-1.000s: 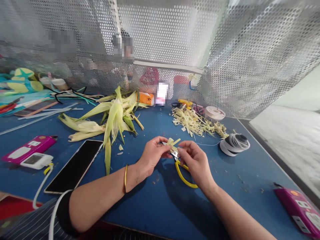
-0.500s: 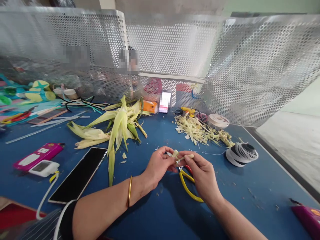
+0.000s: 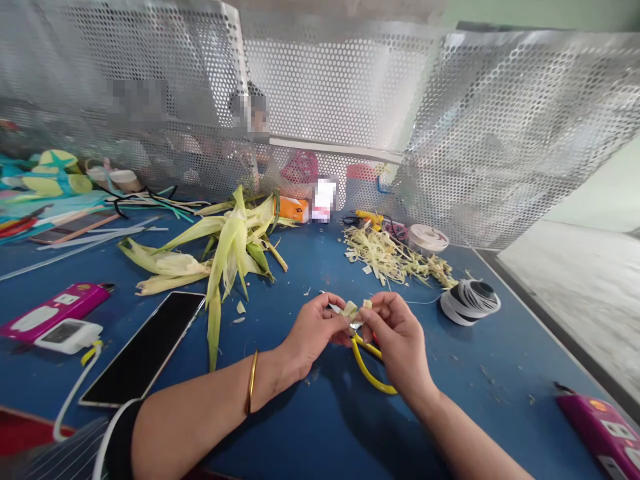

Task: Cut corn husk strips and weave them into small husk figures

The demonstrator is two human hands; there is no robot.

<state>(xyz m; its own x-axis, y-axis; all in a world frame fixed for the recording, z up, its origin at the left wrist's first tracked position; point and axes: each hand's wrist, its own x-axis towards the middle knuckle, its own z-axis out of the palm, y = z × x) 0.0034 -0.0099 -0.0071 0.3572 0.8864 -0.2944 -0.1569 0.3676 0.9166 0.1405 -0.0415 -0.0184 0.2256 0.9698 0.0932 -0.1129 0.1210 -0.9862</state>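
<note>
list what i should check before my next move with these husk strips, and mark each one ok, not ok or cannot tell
1. Left hand has a grip on the pale husk strip: ok, pinched in the fingertips.
2. Right hand has a grip on pale husk too: ok, a bit shows at its fingertips.
3. Scissors blades clear of the fingers: cannot tell, the hands hide most of them.
4. Thread from the cone free all the way: cannot tell, it runs out of sight behind the right hand.
5. Table free of loose scraps: not ok, small bits lie around the hands.
</note>
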